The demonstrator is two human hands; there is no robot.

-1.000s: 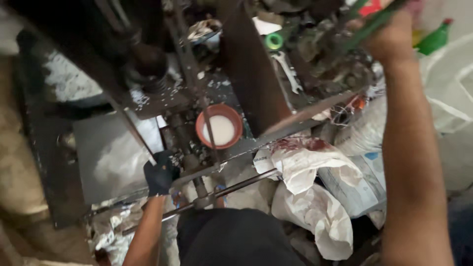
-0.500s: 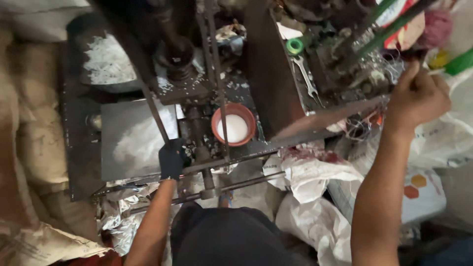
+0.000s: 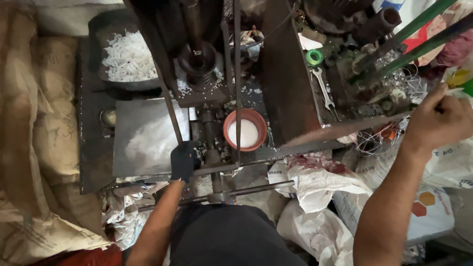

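The left hand (image 3: 184, 160) in a black glove hides whatever its fingers grip beside the round orange bowl of white powder (image 3: 245, 129). The green metal lever (image 3: 411, 29) runs off the top edge.

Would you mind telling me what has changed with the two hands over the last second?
The right hand has come down from high on the green rods to a lower spot at the right, closed in a fist; what it grips is unclear. The view shifted, too. The gloved left hand stayed at the front edge of the metal plate, and the orange bowl of white powder has not moved.
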